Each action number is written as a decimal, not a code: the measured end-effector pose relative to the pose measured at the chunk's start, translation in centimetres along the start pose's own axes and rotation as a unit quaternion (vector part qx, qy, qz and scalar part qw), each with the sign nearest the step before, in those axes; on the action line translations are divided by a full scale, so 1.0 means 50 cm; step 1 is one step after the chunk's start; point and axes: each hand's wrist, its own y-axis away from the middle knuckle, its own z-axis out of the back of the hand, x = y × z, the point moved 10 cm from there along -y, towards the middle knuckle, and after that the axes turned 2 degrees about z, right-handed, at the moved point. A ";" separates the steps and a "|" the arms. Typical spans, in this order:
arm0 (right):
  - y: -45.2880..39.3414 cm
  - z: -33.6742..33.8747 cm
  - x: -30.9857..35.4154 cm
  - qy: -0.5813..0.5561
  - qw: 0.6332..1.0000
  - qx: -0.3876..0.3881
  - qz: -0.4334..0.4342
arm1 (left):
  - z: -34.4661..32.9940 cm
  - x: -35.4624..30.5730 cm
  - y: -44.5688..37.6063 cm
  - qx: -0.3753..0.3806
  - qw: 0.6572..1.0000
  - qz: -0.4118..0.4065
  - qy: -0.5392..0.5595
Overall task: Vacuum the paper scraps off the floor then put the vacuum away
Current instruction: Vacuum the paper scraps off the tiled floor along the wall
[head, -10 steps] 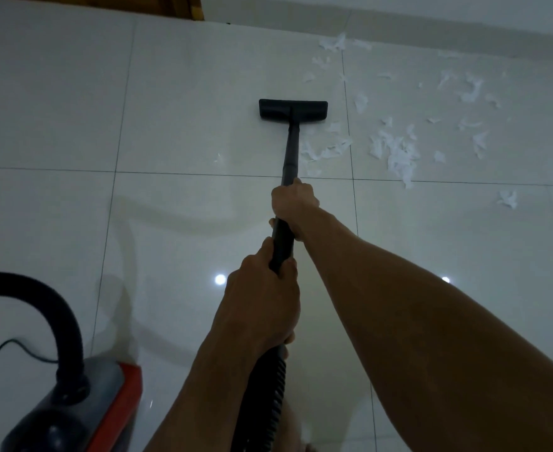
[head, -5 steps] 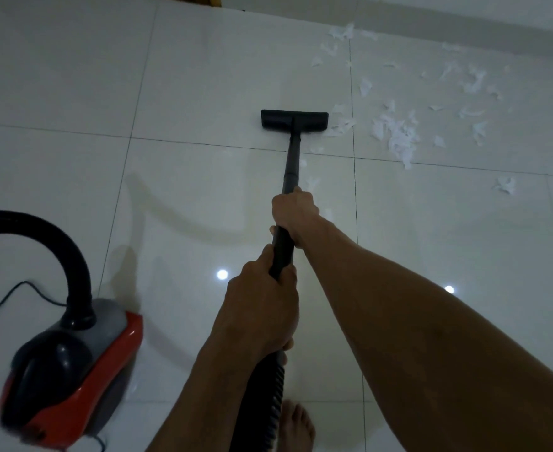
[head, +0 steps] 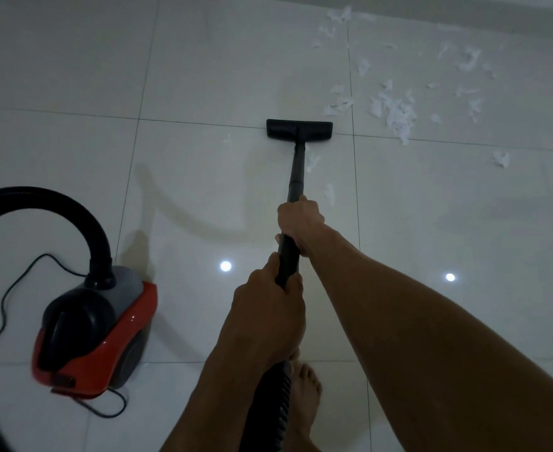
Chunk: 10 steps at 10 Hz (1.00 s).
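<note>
Landmark: black flat vacuum head (head: 299,129), on the glossy white tile floor (head: 203,76).
Scraps: torn white paper scraps (head: 396,114) beyond and right of the head; two pieces just behind it, beside the wand (head: 296,177).
Hands: right hand (head: 299,220) and left hand (head: 268,318) both wrapped tight round the wand.
Vacuum: rounded red-and-black vacuum (head: 96,334) well behind-left of the head, curved hose (head: 73,210), thin cord (head: 11,288).
Foot: bare foot (head: 304,399) under the ribbed hose.

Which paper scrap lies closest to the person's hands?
The lone scrap just right of the wand, above the right hand; the others lie farther off.
</note>
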 end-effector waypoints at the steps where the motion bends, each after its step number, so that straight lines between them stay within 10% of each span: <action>1: 0.044 -0.011 -0.019 -0.015 1.000 -0.005 -0.019 | -0.002 0.022 0.038 0.008 1.000 -0.011 -0.004; 10: 0.268 -0.044 -0.273 0.007 0.999 -0.027 -0.040 | -0.093 0.221 0.294 -0.015 0.999 -0.022 -0.046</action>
